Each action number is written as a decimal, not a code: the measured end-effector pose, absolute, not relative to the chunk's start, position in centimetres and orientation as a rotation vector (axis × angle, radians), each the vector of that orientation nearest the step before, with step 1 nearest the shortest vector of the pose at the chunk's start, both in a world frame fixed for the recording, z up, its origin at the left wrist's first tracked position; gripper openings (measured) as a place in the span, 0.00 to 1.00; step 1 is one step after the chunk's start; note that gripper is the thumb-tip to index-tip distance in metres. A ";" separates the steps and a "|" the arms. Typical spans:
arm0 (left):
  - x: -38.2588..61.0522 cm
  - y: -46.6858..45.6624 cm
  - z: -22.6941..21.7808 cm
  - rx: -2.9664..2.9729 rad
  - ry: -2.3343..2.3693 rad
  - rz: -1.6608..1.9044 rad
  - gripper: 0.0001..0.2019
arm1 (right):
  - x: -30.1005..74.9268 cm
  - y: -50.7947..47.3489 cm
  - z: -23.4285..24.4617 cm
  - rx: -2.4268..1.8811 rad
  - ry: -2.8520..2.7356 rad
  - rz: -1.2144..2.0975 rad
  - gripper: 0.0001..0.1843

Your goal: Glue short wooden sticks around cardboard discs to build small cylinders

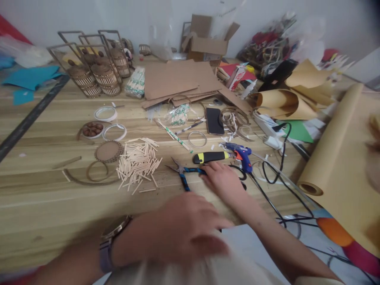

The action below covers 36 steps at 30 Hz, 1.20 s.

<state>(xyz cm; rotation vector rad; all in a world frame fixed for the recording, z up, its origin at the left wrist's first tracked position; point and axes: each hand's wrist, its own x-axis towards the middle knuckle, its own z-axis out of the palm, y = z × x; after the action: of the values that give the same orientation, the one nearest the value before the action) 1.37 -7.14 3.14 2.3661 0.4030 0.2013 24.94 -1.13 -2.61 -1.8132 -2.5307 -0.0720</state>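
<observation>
My right hand [221,180] reaches over the wooden table [44,190] and rests on the blue handles of a pair of pliers [183,173]; its fingers lie on the handle without wrapping round it. Just beyond it lie a black and yellow utility knife [209,157] and a blue glue gun [241,155]. My left hand [181,229], with a watch on the wrist, is close to the camera and blurred, lying flat on a pale cloth-like thing [208,269] at the front edge. A pile of short wooden sticks [139,162] lies left of the pliers.
Cardboard sheets [175,79], a phone [214,120], tape rings [105,113], a round cardboard disc [108,151], several wooden lantern-like baskets [97,75] and an open box [208,43] fill the back. A brown paper roll [335,158] and black cables [273,178] lie right.
</observation>
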 end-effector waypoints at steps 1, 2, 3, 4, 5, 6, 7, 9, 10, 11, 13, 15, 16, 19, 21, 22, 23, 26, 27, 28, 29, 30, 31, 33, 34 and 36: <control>2.1 -4.8 2.6 2.407 0.514 0.159 0.13 | 24.6 -1.3 -3.0 -1.837 -2.528 -0.090 0.09; 2.7 -2.7 1.9 2.495 0.632 0.120 0.12 | 24.3 -1.3 -3.3 -1.849 -2.526 -0.102 0.08; 3.1 -1.2 1.1 2.583 0.688 0.071 0.11 | 24.1 -1.3 -3.5 -1.851 -2.522 -0.110 0.07; 3.3 -0.1 0.2 2.661 0.731 0.017 0.10 | 24.1 -1.3 -3.7 -1.845 -2.517 -0.115 0.07; 3.4 0.4 -0.7 2.721 0.763 -0.031 0.10 | 24.1 -1.3 -3.9 -1.829 -2.514 -0.118 0.06; 3.4 0.6 -1.5 2.765 0.757 -0.059 0.10 | 24.2 -1.3 -4.1 -1.807 -2.511 -0.118 0.06; 3.3 0.5 -2.2 2.814 0.752 -0.069 0.08 | 24.3 -1.3 -4.3 -1.783 -2.504 -0.117 0.06; 3.0 0.1 -2.9 2.906 0.725 -0.085 0.03 | 24.6 -1.6 -4.7 -1.739 -2.482 -0.115 0.06; 2.8 -0.2 -3.1 2.944 0.708 -0.078 0.02 | 24.7 -1.8 -4.8 -1.722 -2.466 -0.117 0.07; 2.7 -0.4 -3.1 2.976 0.689 -0.060 0.03 | 24.8 -2.1 -4.8 -1.713 -2.445 -0.119 0.08; 2.4 -0.5 -3.0 3.026 0.649 0.013 0.03 | 24.9 -2.6 -4.7 -1.705 -2.398 -0.117 0.10; 2.2 -0.3 -2.8 3.071 0.620 0.125 0.04 | 25.1 -3.1 -4.4 -1.713 -2.340 -0.094 0.11; 2.2 -0.1 -2.7 3.092 0.610 0.188 0.05 | 25.2 -3.3 -4.2 -1.727 -2.305 -0.081 0.11; 2.3 0.4 -2.3 3.130 0.636 0.377 0.09 | 26.0 -3.0 -3.3 -1.789 -2.206 -0.045 0.12; 2.4 0.7 -2.0 3.118 0.685 0.471 0.13 | 26.8 -2.0 -2.7 -1.845 -2.151 -0.006 0.12; 2.4 0.8 -1.9 3.108 0.709 0.513 0.14 | 27.2 -1.3 -2.4 -1.879 -2.124 0.014 0.12; 2.3 0.8 -1.8 3.100 0.733 0.547 0.15 | 27.5 -0.4 -2.1 -1.921 -2.098 0.031 0.11; 2.0 0.8 -1.9 3.098 0.816 0.555 0.12 | 28.5 2.3 -1.5 -2.061 -2.026 0.056 0.09; 1.9 0.8 -2.0 3.095 0.851 0.518 0.11 | 28.7 3.1 -1.3 -2.099 -2.007 0.060 0.09; 1.8 0.8 -2.2 3.085 0.886 0.462 0.10 | 28.8 3.8 -1.2 -2.129 -1.994 0.063 0.08; 1.7 0.7 -2.3 3.070 0.913 0.402 0.09 | 29.0 4.3 -1.1 -2.150 -1.983 0.063 0.08; 1.6 0.7 -2.5 3.055 0.938 0.349 0.08 | 29.2 4.8 -1.0 -2.165 -1.975 0.059 0.09; 1.5 0.7 -2.7 3.040 0.963 0.308 0.08 | 29.3 5.1 -0.9 -2.176 -1.971 0.053 0.09; 1.2 0.7 -3.1 3.018 1.000 0.255 0.08 | 29.9 5.8 -0.5 -2.195 -1.971 0.045 0.10; 1.1 0.7 -3.3 3.014 1.006 0.237 0.09 | 30.3 6.1 -0.2 -2.205 -1.972 0.041 0.11; 0.8 0.7 -3.7 3.010 1.006 0.201 0.09 | 31.4 7.2 0.4 -2.227 -1.974 0.032 0.13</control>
<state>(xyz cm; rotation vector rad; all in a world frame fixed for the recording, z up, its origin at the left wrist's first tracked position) 0.85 0.74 -3.73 3.0101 1.0058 0.2008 31.37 7.21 0.45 -2.2267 -1.9737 0.0323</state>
